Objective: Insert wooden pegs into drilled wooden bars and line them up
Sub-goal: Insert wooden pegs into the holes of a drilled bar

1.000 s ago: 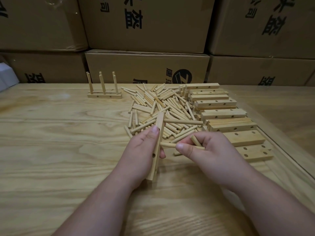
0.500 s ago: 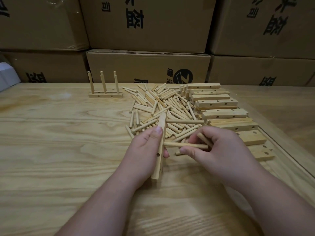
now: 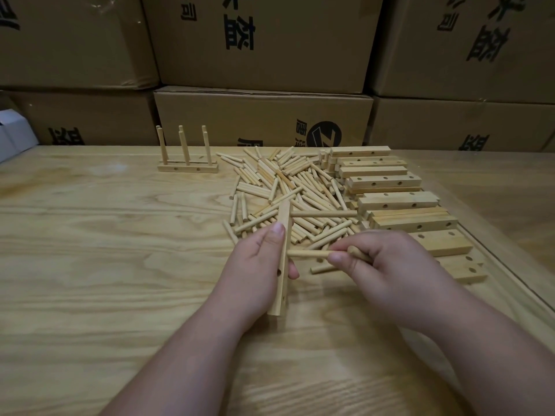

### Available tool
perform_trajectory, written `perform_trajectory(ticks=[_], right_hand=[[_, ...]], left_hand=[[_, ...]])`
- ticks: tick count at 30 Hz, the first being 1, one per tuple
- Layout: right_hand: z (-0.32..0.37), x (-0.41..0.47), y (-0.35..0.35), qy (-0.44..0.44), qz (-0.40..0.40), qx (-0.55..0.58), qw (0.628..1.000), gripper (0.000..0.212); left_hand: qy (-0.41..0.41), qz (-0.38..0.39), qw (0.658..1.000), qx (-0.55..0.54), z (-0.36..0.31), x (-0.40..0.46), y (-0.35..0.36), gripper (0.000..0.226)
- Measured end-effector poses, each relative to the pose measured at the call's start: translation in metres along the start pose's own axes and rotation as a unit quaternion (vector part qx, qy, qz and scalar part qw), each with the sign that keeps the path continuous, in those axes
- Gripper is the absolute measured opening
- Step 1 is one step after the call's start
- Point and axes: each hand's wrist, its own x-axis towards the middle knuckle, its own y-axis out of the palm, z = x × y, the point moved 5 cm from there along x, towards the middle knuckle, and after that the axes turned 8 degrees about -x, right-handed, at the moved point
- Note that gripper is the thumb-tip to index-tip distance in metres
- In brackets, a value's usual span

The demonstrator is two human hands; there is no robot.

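While left hand point(image 3: 258, 265) grips bar point(image 3: 282, 259), right hand point(image 3: 387, 265) pinches peg point(image 3: 309, 253), tip hidden.

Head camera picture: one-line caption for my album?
Left hand holds a drilled bar while right hand pushes in a peg.

This looks like a storeroom or small packing workshop used for hand assembly. Large brown cardboard cartons point(image 3: 264, 40) printed with black characters are stacked in tiers right behind the work surface, filling the whole background like warehouse stock. The surface itself is a broad, pale wooden table point(image 3: 90, 265) with bold grain (a transparent sheet seems to cover it, its edge showing at the right). On it lie bulk quantities of identical parts: a heap of loose pegs point(image 3: 288, 187) and a row of drilled bars point(image 3: 390, 181), which suggests piecework production.
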Motion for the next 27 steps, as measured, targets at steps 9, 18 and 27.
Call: perform_trajectory(ticks=[9, 18, 27], right_hand=[[-0.005, -0.002, 0.007, 0.085, 0.053, 0.092, 0.991, 0.019], [0.014, -0.002, -0.006, -0.002, 0.008, 0.001, 1.000, 0.037], [0.005, 0.001, 0.003, 0.047, 0.047, 0.029, 0.997, 0.021]], left_hand=[[0.029, 0.000, 0.999, 0.018, -0.002, 0.000, 0.001, 0.035], [0.010, 0.003, 1.000, 0.021, -0.002, -0.002, 0.001, 0.037], [0.004, -0.015, 1.000, 0.018, -0.002, -0.001, -0.001, 0.039]])
